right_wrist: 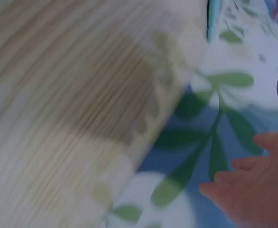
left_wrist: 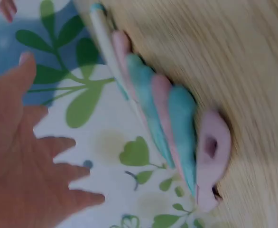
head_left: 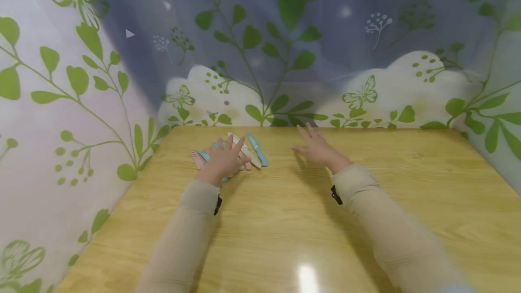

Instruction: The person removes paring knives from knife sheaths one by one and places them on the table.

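Note:
My left hand (head_left: 223, 163) is spread over a group of slim pastel plastic tools on the table and hides part of them. Among these, a light blue knife-shaped piece (head_left: 257, 150) lies at the right end, beside a cream one (head_left: 253, 157). The left wrist view shows teal handles (left_wrist: 181, 114) and pink ones side by side, and a pink piece (left_wrist: 220, 166) with a hole at one end. To the right, my right hand (head_left: 319, 148) hovers over the table with fingers apart, holding nothing. A teal tip (right_wrist: 214, 19) shows at the top of the right wrist view.
The wood-grain table (head_left: 268, 220) reaches back to a wall covering (head_left: 244, 89) printed with green leaves and butterflies. A similar leaf-patterned covering (head_left: 36, 121) runs along the left side. Dark straps show at both cuffs.

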`<state>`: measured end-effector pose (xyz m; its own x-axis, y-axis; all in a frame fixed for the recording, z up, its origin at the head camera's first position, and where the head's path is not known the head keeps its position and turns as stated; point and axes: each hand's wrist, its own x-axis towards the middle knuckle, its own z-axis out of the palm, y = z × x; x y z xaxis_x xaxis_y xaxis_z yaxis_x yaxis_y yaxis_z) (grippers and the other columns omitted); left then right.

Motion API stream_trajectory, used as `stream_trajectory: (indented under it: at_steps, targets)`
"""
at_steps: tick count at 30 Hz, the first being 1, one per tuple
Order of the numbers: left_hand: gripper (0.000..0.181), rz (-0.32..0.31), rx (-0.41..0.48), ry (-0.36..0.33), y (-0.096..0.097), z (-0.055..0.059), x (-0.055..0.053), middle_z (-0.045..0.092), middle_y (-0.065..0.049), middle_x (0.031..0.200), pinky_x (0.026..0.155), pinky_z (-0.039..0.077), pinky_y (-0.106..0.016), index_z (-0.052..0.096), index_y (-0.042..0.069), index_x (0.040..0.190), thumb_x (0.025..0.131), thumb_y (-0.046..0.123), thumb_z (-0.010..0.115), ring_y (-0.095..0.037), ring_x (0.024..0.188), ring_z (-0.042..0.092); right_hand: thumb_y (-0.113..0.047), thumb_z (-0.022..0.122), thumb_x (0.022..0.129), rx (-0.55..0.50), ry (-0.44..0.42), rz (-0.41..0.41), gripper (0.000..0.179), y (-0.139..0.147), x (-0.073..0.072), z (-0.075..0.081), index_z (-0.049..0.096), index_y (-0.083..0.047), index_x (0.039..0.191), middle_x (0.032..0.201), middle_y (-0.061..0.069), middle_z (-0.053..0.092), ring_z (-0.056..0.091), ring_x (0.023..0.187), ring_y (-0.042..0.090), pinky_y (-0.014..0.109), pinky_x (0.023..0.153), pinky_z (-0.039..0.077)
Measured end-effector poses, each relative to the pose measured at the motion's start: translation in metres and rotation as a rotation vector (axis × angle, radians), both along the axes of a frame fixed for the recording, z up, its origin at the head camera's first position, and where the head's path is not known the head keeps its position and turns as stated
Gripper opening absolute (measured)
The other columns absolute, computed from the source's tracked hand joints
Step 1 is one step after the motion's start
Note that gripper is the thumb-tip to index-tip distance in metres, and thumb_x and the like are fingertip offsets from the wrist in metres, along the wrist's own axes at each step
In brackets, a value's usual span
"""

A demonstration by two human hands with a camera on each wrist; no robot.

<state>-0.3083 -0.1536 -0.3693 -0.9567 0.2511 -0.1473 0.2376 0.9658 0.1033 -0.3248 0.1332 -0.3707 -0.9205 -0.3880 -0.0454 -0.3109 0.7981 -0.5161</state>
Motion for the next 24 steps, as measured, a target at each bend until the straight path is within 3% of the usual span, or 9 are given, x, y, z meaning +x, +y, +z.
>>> stream_trajectory:
  at_steps: [1,4,7,9,13,20,24]
  targets:
    - [0.072,-0.03,-0.005,-0.015,-0.001,0.0,-0.003,-0.004,-0.018,0.162,0.109,0.005,-0.073,-0.004,0.024,0.156,0.103,0.045,0.039,-0.048,0.145,-0.004,-0.04,0.044,0.103,-0.004,-0.007,-0.004,0.076,-0.009,-0.003,-0.001,0.0,-0.007,0.156,0.159,0.024,-0.013,-0.007,0.145,0.047,0.063,0.115,0.005]
    - [0.071,-0.06,0.055,-0.073,-0.004,0.0,-0.009,-0.009,-0.017,0.161,0.111,0.0,-0.069,-0.006,0.024,0.156,0.104,0.038,0.041,-0.046,0.146,-0.008,-0.037,0.045,0.103,-0.032,-0.024,-0.004,0.075,-0.035,-0.014,-0.003,0.003,-0.004,0.155,0.159,0.027,-0.007,-0.003,0.146,0.046,0.059,0.117,0.007]
    - [0.071,-0.046,0.126,-0.123,-0.009,0.001,-0.014,-0.012,-0.017,0.161,0.112,-0.004,-0.067,-0.007,0.024,0.156,0.105,0.037,0.04,-0.045,0.145,-0.013,-0.036,0.046,0.103,-0.035,-0.048,-0.003,0.075,-0.057,-0.023,-0.006,0.005,0.001,0.154,0.159,0.028,-0.001,0.001,0.147,0.044,0.054,0.119,0.008]
    - [0.07,-0.016,0.178,-0.142,-0.012,0.001,-0.016,-0.013,-0.016,0.161,0.111,-0.005,-0.069,-0.007,0.026,0.156,0.104,0.046,0.035,-0.044,0.145,-0.015,-0.035,0.046,0.103,-0.028,-0.063,-0.008,0.074,-0.069,-0.027,-0.009,0.006,0.002,0.153,0.158,0.028,0.002,0.002,0.147,0.043,0.051,0.12,0.007]
    - [0.069,0.002,0.232,-0.154,-0.017,-0.001,-0.02,-0.012,-0.015,0.161,0.109,-0.006,-0.071,-0.004,0.025,0.156,0.104,0.045,0.037,-0.044,0.145,-0.016,-0.033,0.047,0.103,-0.003,-0.077,-0.023,0.073,-0.085,-0.032,-0.015,0.008,0.001,0.154,0.158,0.028,0.002,0.003,0.147,0.043,0.051,0.12,0.006]
    - [0.067,-0.023,0.201,-0.098,-0.02,-0.01,-0.034,-0.005,-0.017,0.162,0.114,-0.001,-0.065,0.0,0.023,0.157,0.104,0.046,0.034,-0.041,0.147,-0.011,-0.037,0.046,0.102,0.078,-0.089,-0.038,0.071,-0.096,-0.035,-0.024,0.011,-0.005,0.155,0.159,0.027,0.002,0.005,0.146,0.047,0.054,0.118,0.011]
    - [0.069,-0.004,0.164,-0.137,-0.016,-0.011,-0.038,-0.006,-0.017,0.162,0.112,0.0,-0.069,-0.002,0.026,0.157,0.104,0.047,0.036,-0.042,0.147,-0.012,-0.039,0.044,0.103,0.106,-0.105,-0.044,0.07,-0.099,-0.036,-0.028,0.012,-0.006,0.155,0.159,0.026,0.005,0.006,0.146,0.045,0.053,0.119,0.011]
